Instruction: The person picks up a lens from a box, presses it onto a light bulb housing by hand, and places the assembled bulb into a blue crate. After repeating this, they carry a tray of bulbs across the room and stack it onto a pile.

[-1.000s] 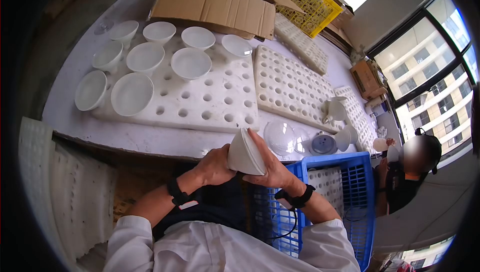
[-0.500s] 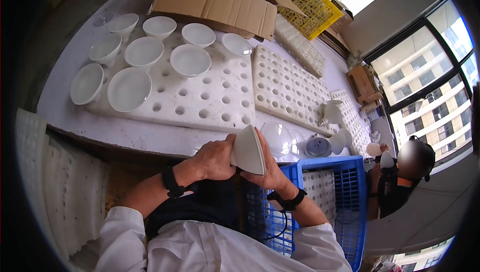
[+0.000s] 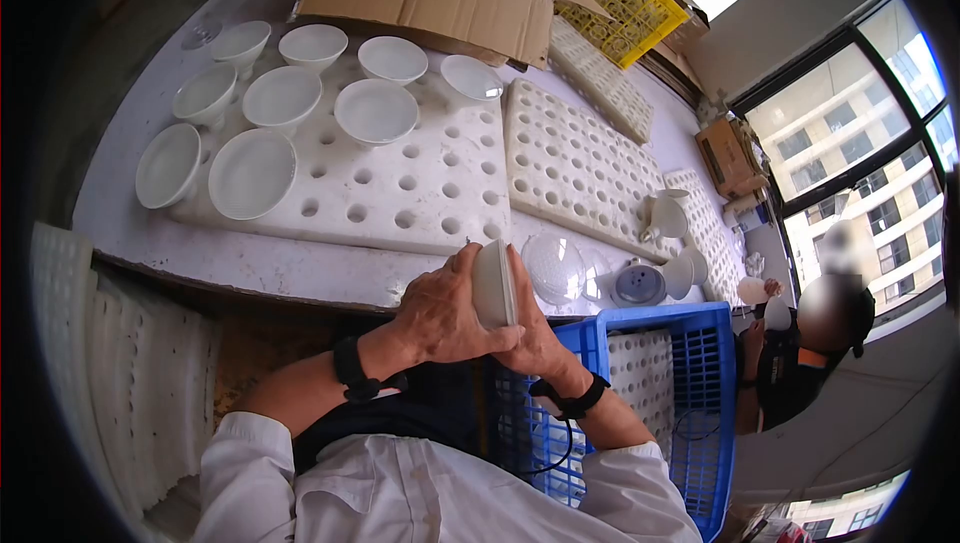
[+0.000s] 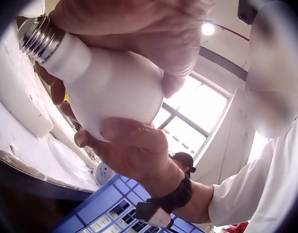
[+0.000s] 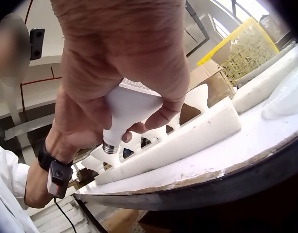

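Note:
Both hands grip one white cone-shaped lamp body (image 3: pixel 493 286) above the table's front edge. My left hand (image 3: pixel 437 310) holds it from the left, and my right hand (image 3: pixel 535 336) curls round its right side. In the left wrist view the white body (image 4: pixel 117 87) shows a silver screw base at its narrow end. From the right wrist the same body (image 5: pixel 132 107) points its screw base downward, with fingers wrapped round the wide part. Several white cups (image 3: pixel 252 174) stand in a white foam board (image 3: pixel 385 228) to the left.
A blue crate (image 3: pixel 655 319) stands right of the hands, against the table. Clear domes (image 3: pixel 553 269) and a grey round part (image 3: pixel 640 284) lie near the edge. Behind are another foam board (image 3: pixel 580 173), a cardboard box (image 3: pixel 425 3) and a yellow crate (image 3: pixel 655 28). A person (image 3: pixel 800 363) is at the right.
The lamp body has turned so its wide rim stands nearly upright, edge-on to the head view. The left hand has moved slightly right, its thumb now across the lower rim near the right hand.

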`<state>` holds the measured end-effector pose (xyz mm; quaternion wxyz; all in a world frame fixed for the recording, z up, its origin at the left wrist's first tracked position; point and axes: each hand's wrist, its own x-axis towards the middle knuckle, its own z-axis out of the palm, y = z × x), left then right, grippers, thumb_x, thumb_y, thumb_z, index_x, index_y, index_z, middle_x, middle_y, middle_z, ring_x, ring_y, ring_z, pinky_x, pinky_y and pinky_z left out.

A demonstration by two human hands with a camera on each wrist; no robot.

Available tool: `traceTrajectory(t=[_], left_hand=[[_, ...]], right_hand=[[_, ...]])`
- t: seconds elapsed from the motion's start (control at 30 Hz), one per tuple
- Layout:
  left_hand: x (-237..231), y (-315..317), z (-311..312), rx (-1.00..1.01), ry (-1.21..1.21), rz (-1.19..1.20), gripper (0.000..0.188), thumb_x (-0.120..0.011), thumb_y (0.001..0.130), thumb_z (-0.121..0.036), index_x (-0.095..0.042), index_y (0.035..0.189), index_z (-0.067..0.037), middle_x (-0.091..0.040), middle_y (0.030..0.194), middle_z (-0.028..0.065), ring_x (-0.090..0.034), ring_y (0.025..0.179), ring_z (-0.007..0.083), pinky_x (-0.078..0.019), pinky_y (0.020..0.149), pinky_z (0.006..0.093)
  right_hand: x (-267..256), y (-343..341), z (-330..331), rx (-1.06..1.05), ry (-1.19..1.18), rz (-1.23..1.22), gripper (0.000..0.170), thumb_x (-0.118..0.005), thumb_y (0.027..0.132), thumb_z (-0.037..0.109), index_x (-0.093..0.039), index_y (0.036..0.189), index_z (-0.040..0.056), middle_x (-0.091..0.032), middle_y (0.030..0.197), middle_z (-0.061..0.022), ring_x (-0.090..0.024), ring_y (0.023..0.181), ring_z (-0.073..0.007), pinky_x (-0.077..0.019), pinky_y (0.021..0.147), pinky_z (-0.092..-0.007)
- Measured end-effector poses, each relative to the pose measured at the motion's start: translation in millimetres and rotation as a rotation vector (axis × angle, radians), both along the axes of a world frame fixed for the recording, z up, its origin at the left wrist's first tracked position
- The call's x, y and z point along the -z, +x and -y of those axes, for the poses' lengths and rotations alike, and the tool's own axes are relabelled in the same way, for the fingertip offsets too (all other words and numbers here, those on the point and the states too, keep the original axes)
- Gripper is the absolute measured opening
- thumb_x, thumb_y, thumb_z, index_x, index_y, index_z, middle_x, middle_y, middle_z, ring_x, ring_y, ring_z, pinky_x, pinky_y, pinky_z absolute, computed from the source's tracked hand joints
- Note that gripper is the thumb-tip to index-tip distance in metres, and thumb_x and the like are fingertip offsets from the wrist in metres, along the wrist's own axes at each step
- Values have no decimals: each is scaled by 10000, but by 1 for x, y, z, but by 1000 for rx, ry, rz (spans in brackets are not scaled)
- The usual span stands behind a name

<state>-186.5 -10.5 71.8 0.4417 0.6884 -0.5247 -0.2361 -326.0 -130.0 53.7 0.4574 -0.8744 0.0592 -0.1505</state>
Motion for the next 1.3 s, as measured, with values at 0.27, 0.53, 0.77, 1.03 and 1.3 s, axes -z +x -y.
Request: traceTrajectory(t=[0.27, 0.53, 0.77, 1.03, 1.3], left_hand=[[2, 2, 3, 41, -4, -133, 863, -646, 662, -431, -316, 1281, 72, -567, 1076, 245, -590, 988, 349, -472, 855, 400], [40, 21, 20, 355, -26, -1376, 648, -422, 824, -595, -470, 1211, -78, -571, 1048, 111, -590, 899, 248, -510, 663, 387], [42, 13, 20, 368, 50, -1739, 715, -387, 801, -703, -490, 1236, -146, -586, 1063, 129, -594, 815, 296, -478, 597, 449], [42, -5, 24, 101, -176, -1142, 663, -446, 856, -622, -480, 1223, -71, -588, 1066, 87, -596, 899, 192, -506, 719, 330], [51, -2, 26, 137, -102, -1345, 578, -421, 866, -544, -489, 1183, -65, -580, 1030, 87, -605, 899, 191, -524, 649, 337]], right_hand=[[5, -1, 1, 23, -54, 22, 963, -655, 728, 74, -11, 1439, -14, -83, 1471, -281, -140, 1377, -412, -197, 1108, -443], [-30, 0, 3, 133, -46, -91, 934, -814, 615, 131, -319, 1403, 45, -274, 1434, -266, -296, 1334, -372, -286, 1077, -414], [-30, -6, 5, 164, 192, -80, 850, -814, 623, 124, -402, 1362, 44, -415, 1362, -239, -391, 1291, -320, -338, 1047, -375], [-30, -3, -1, 251, -167, -58, 709, -801, 666, 132, -486, 1292, 21, -492, 1288, -243, -507, 1186, -317, -432, 969, -376], [-17, 0, -7, 259, -177, 27, 731, -800, 667, 163, -474, 1311, 50, -513, 1250, -250, -547, 1121, -370, -468, 921, -385]])
